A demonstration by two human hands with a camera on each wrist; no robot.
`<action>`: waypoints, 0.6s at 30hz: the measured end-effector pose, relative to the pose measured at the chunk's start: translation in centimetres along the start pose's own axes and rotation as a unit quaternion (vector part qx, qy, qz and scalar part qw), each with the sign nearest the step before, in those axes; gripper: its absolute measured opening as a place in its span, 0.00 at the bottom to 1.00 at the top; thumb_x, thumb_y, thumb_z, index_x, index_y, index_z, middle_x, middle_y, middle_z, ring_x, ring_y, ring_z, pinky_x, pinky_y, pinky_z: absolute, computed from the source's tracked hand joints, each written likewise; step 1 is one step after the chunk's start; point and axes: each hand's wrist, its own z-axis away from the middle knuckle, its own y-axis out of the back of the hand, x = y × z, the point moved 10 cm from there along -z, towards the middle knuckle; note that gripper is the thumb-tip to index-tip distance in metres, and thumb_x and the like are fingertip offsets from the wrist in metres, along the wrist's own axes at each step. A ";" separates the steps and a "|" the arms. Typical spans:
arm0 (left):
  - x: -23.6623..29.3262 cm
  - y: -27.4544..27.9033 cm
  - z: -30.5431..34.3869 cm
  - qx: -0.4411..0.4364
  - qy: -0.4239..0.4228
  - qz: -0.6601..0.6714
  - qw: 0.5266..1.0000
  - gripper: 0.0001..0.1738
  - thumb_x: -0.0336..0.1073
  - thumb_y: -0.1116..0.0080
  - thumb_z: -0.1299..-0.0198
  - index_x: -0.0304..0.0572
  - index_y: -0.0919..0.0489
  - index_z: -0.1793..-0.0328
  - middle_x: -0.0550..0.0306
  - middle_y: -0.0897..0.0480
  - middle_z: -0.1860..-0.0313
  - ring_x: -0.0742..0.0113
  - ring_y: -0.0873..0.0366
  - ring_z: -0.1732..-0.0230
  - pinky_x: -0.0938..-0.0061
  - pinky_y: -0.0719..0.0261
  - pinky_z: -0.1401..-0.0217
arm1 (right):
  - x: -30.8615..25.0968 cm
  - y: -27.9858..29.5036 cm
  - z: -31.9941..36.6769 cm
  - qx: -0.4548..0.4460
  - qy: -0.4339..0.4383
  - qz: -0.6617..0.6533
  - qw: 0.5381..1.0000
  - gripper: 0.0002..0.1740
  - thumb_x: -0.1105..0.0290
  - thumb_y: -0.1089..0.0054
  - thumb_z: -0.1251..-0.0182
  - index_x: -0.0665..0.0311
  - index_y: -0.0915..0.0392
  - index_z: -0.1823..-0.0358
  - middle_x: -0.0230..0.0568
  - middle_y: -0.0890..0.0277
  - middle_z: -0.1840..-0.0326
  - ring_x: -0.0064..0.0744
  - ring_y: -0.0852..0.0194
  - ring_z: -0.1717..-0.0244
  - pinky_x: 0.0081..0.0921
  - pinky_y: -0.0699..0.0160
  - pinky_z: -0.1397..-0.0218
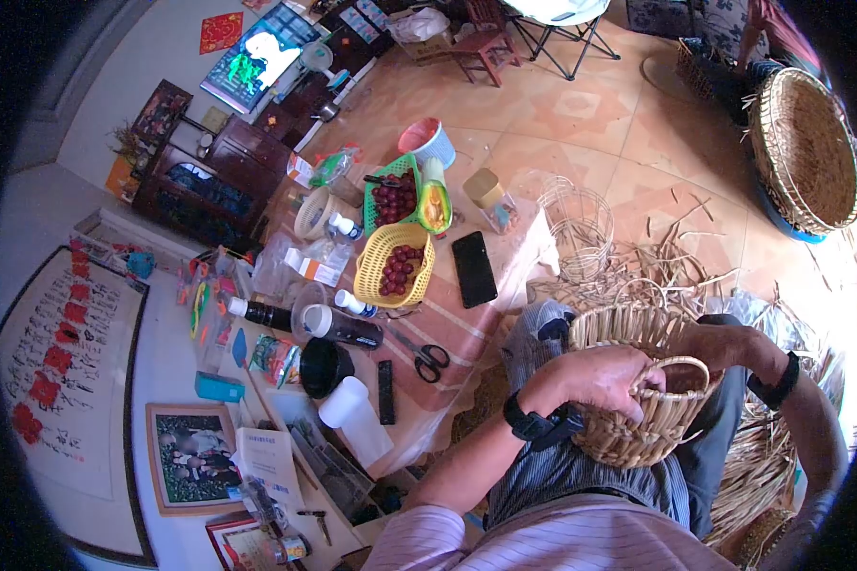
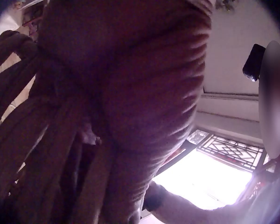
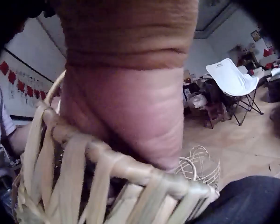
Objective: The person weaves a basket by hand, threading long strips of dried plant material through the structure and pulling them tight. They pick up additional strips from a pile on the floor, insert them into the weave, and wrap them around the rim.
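Here, our left hand (image 1: 595,376) curls its fingers over the woven basket (image 1: 628,440) just beneath them, best braced steadily, while our right hand (image 1: 735,344) reaches inside, its fingers too hidden to tell.

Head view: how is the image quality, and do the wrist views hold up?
Head: strong barrel distortion, black corners, glare on the television, blown-out right edge. Left wrist: dim, purplish hand, soft weave, doorway burnt white. Right wrist: clearer and brighter, dark corners, basket rim slightly soft.
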 end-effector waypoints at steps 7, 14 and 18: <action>-0.1 -0.1 0.1 -0.004 0.013 -0.016 1.000 0.30 0.41 0.21 0.49 0.41 0.16 0.39 0.44 0.11 0.58 0.45 0.12 0.53 0.55 0.18 0.49 | -3.4 2.4 0.9 0.110 -0.038 0.122 0.986 0.21 0.62 0.25 0.36 0.67 0.13 0.46 0.46 0.09 0.57 0.30 0.13 0.56 0.37 0.16 0.50; -0.1 0.8 0.8 -0.019 0.043 0.004 0.999 0.29 0.38 0.21 0.47 0.39 0.16 0.38 0.43 0.10 0.54 0.50 0.11 0.51 0.58 0.16 0.46 | 3.2 0.0 3.1 0.063 0.016 -0.223 0.973 0.31 0.56 0.25 0.31 0.69 0.19 0.33 0.47 0.15 0.37 0.36 0.19 0.39 0.39 0.20 0.33; -0.3 0.6 0.2 -0.013 0.000 0.061 0.998 0.25 0.35 0.23 0.45 0.36 0.16 0.41 0.49 0.09 0.52 0.62 0.12 0.51 0.65 0.16 0.46 | 9.1 -0.6 4.4 0.074 -0.061 -0.097 0.991 0.38 0.58 0.22 0.31 0.71 0.26 0.27 0.45 0.21 0.29 0.33 0.26 0.32 0.39 0.25 0.26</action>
